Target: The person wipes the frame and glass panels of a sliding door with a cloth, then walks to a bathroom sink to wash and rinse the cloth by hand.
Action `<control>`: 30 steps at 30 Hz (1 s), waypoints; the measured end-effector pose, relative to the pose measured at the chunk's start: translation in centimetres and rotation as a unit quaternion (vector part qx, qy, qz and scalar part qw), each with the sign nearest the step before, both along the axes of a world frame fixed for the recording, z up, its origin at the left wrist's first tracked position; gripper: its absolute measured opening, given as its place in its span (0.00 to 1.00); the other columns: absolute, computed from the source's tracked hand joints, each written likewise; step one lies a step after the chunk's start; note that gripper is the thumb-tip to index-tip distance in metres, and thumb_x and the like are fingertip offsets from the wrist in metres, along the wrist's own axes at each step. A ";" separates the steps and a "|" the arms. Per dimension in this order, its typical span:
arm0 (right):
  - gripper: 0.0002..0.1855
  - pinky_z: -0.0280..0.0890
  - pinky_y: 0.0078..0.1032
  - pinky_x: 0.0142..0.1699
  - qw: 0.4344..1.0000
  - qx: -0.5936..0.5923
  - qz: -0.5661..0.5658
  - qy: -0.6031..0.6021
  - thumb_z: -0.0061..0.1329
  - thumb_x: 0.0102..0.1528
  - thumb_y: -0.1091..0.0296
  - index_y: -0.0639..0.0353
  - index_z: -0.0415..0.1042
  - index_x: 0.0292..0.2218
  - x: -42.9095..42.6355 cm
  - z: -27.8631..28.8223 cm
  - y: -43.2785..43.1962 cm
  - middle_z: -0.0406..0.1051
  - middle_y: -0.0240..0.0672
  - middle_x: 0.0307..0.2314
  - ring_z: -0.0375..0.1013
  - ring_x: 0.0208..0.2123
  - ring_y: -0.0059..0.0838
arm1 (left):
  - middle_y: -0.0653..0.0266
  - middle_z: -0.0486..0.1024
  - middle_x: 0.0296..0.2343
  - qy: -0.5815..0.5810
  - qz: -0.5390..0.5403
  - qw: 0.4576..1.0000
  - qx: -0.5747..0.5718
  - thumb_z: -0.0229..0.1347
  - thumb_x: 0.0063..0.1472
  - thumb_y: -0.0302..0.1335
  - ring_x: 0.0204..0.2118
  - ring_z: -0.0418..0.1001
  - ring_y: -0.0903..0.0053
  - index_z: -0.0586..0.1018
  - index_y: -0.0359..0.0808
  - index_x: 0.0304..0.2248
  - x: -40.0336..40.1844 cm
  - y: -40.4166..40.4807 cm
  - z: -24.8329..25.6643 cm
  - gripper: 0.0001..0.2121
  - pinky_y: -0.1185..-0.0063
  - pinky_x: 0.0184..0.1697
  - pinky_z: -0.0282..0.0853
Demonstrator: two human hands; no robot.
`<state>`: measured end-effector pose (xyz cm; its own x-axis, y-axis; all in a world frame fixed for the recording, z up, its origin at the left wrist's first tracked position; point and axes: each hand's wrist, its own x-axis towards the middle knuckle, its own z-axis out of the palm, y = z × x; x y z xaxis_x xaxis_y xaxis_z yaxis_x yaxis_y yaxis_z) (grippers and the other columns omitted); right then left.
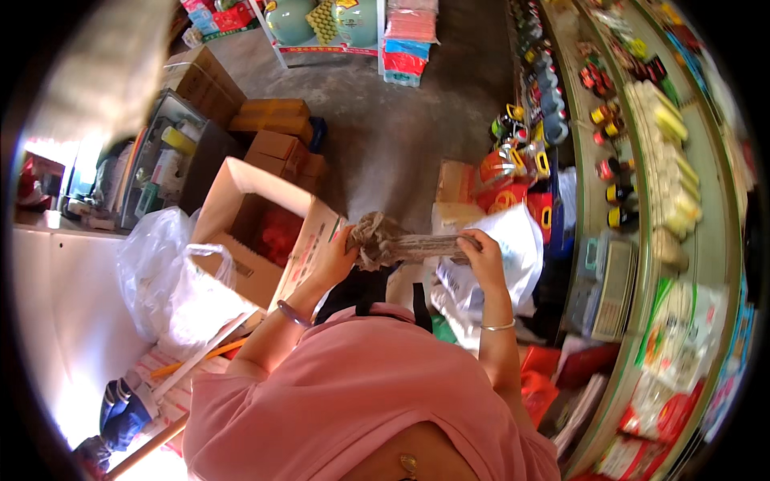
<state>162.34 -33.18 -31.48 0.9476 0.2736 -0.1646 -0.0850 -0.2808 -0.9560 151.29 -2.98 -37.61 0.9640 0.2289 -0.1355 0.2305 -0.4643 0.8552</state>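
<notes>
A long, grey-brown bundle (415, 246), creased like a wrung rag, stretches level between my two hands in front of my waist. Its exact material is hard to tell. My left hand (337, 261) grips the bulky, crumpled end. The narrower, straighter end is pinched in my right hand (485, 257), thumb on top. Just left of the bundle stands an open cardboard box (258, 180) with red plastic (281, 234) inside. A white plastic sack (517, 252) lies behind and beside my right hand.
Shelves (577, 120) of bottles and packets run along the right. Cooking-oil jugs (499, 165) stand on the floor by them. Clear plastic bags (150, 270) hang beside the box on the left. Stacked cartons (274, 150) and a glass-sided cabinet (165, 156) stand farther off.
</notes>
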 end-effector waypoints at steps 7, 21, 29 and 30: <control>0.07 0.59 0.14 0.25 0.966 0.159 -0.185 0.086 0.48 0.54 0.71 0.62 0.71 0.36 23.8 1.3 1.4 0.69 0.27 0.26 0.66 0.24 0.16 | 0.63 0.72 0.17 0.062 0.080 0.976 -0.192 0.53 0.57 0.32 0.17 0.69 0.83 0.72 0.29 0.39 24.8 2.9 -0.6 0.15 0.81 0.20 0.64; 0.10 0.61 0.15 0.32 0.912 0.108 -0.387 -0.080 0.50 0.53 0.67 0.60 0.72 0.38 68.3 1.9 -4.3 0.70 0.26 0.30 0.67 0.30 0.16 | 0.62 0.73 0.38 0.036 0.008 0.834 -0.550 0.51 0.55 0.21 0.40 0.71 0.77 0.69 0.30 0.46 78.4 0.2 5.2 0.17 0.79 0.41 0.67; 0.13 0.61 0.21 0.46 0.906 0.121 -0.370 -0.166 0.49 0.55 0.65 0.65 0.70 0.39 98.9 6.8 -5.8 0.69 0.32 0.36 0.66 0.39 0.23 | 0.65 0.75 0.34 0.119 -0.048 0.934 -0.334 0.60 0.53 0.29 0.35 0.71 0.82 0.72 0.30 0.43 103.9 -0.5 4.7 0.19 0.81 0.40 0.66; 0.14 0.61 0.21 0.46 0.909 0.092 -0.369 -0.171 0.49 0.55 0.66 0.65 0.70 0.40 102.4 8.0 -5.6 0.69 0.33 0.36 0.67 0.39 0.23 | 0.65 0.74 0.34 0.127 -0.024 0.929 -0.346 0.59 0.53 0.26 0.35 0.71 0.81 0.73 0.31 0.42 107.0 -0.8 6.6 0.17 0.81 0.40 0.66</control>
<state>264.77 -38.77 -23.48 0.8719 -0.4637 0.1575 0.1249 -0.1004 -0.9871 258.29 -3.77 -31.00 0.8875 -0.0410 -0.4590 0.4592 0.1619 0.8734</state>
